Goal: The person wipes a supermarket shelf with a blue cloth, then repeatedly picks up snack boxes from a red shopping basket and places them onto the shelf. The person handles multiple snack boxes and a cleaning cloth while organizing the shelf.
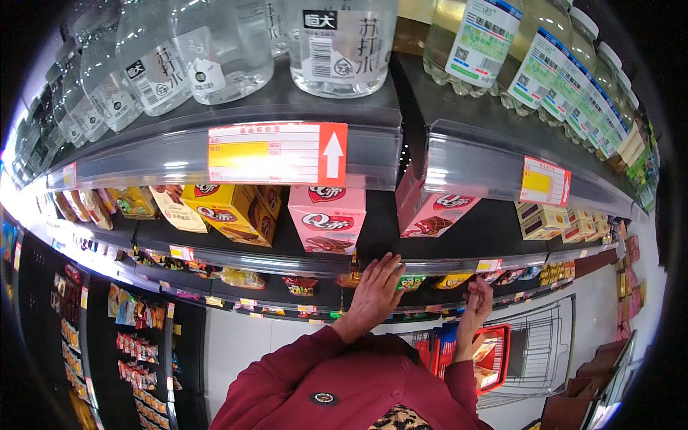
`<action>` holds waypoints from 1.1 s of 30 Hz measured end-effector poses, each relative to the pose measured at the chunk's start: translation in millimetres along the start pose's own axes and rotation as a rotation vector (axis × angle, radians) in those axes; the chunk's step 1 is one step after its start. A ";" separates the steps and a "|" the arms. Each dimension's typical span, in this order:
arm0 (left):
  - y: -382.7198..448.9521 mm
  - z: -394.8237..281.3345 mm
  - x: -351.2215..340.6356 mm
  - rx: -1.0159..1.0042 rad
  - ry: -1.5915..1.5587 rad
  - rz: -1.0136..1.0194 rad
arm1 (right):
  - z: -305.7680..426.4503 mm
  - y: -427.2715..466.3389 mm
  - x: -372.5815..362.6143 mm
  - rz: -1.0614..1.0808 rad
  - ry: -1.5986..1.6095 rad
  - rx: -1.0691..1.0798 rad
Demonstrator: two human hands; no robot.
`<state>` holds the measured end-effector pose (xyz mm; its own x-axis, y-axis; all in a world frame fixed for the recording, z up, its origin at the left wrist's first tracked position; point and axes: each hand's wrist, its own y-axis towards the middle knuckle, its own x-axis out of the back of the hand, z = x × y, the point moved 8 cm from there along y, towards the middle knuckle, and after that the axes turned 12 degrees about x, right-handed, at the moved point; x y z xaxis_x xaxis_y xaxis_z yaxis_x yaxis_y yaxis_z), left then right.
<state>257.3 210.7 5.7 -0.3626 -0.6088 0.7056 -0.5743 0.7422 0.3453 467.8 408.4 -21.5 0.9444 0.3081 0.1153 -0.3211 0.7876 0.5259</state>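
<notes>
My left hand [377, 287] is flat, with its fingertips at the clear plastic front strip [424, 267] of a black shelf. It holds nothing. To the right, my right hand [475, 301] is raised with loosely bent fingers and nothing visible in it. On that shelf, beyond my left hand, a pink snack box [328, 220] stands on one side of a gap. Another pink box [438, 215] stands across the gap, partly covered by the upper shelf's edge. Yellow boxes [231, 212] sit further left.
Clear water bottles [338, 54] and bottles of pale yellow drink [473, 48] line the upper shelf. Price tags [277, 154] hang on its front. Below are bagged snacks [298, 285]. At my right stands a wire shopping cart [543, 344] beside a red basket [504, 357] holding boxes.
</notes>
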 end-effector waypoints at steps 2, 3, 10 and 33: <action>-2.1 3.5 -2.8 -0.002 0.055 0.043 | -23.1 -26.4 26.1 0.015 -0.160 -0.102; -2.5 4.0 -8.2 -0.011 0.079 0.075 | -38.1 -42.1 43.1 0.042 -0.279 -0.143; 1.0 1.9 -19.5 -0.070 0.244 0.177 | -179.8 -217.3 133.6 0.247 -0.951 -0.377; 7.2 -8.3 -28.8 -0.108 0.452 0.283 | -218.7 -323.2 162.0 0.260 -0.934 -0.670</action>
<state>269.7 235.9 -7.0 -0.1270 -0.2177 0.9677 -0.4124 0.8989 0.1480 709.0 320.5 -357.1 0.4415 0.2092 0.8725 -0.2217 0.9677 -0.1198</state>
